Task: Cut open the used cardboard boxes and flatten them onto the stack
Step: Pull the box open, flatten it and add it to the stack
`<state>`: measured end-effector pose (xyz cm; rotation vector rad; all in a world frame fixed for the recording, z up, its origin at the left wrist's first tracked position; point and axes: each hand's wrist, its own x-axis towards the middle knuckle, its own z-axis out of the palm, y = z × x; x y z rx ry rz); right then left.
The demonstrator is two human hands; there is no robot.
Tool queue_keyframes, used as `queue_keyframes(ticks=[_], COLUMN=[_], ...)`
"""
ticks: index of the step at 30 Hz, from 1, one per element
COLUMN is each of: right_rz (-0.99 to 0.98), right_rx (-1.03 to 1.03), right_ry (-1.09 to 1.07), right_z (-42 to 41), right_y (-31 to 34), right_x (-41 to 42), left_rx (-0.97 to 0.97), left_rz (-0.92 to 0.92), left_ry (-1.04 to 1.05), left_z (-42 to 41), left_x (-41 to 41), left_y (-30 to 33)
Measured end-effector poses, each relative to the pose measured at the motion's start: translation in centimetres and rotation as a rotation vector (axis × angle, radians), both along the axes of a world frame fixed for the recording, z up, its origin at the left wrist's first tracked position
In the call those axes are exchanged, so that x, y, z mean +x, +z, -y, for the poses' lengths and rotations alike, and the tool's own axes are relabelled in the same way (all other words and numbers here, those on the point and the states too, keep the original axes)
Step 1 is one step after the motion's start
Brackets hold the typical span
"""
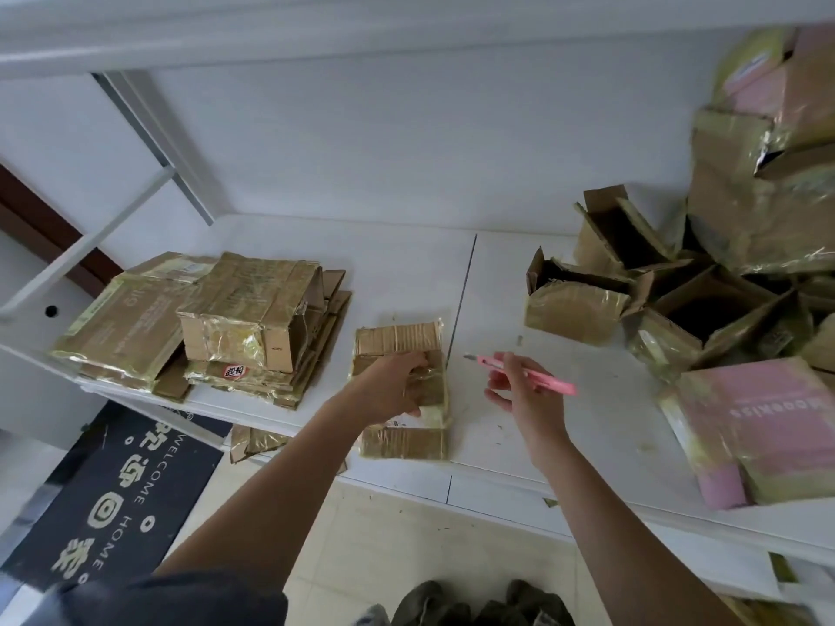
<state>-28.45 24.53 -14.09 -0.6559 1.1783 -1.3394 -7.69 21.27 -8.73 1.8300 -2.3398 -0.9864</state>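
Cardboard, taped and already pressed flat, lies as one flattened box (403, 390) at the centre of the frame on the white table (533, 426), close to the table's near edge and just left of the dark seam in the tabletop. The left hand (392, 387) rests on top of it, fingers curled over its middle and thumb along its near side, gripping it. The right hand (519, 390) hovers just right of the seam, apart from the box, pinching a pink utility knife (528, 375) between thumb and fingers; the short blade points left toward the box.

At left centre of the frame sits the stack of flattened boxes (217, 323), several layers deep, glossy with tape, well apart from the held box. On the right side, a heap of uncut boxes (705, 291) fills the table's far right, some with open flaps, and a pink printed box (768, 426) lies at lower right. A dark doormat (117, 490) shows on the floor at lower left.
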Motion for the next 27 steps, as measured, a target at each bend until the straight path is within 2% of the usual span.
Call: queue_keyframes(ticks=[3, 7, 19, 27], right_rz=[0.096, 0.098, -0.162, -0.263], right_rx=[0.036, 0.020, -0.130, -0.090], right_ry=[-0.002, -0.040, 0.170, 0.279], right_z=[-0.1, -0.5, -1.1, -1.1], right_y=[-0.4, -1.3, -2.1, -1.6], right_x=[1.3, 2.8, 3.0, 1.2], left_rx=[-0.024, -0.033, -0.051, -0.021], left_rz=[0.015, -0.004, -0.037, -0.011], left_ry=[0.028, 0.057, 0.098, 0.062], left_z=[-0.3, -0.8, -1.2, -1.2], left_x=[-0.1, 0.0, -0.1, -0.3], left_y=[-0.4, -1.2, -1.5, -1.0])
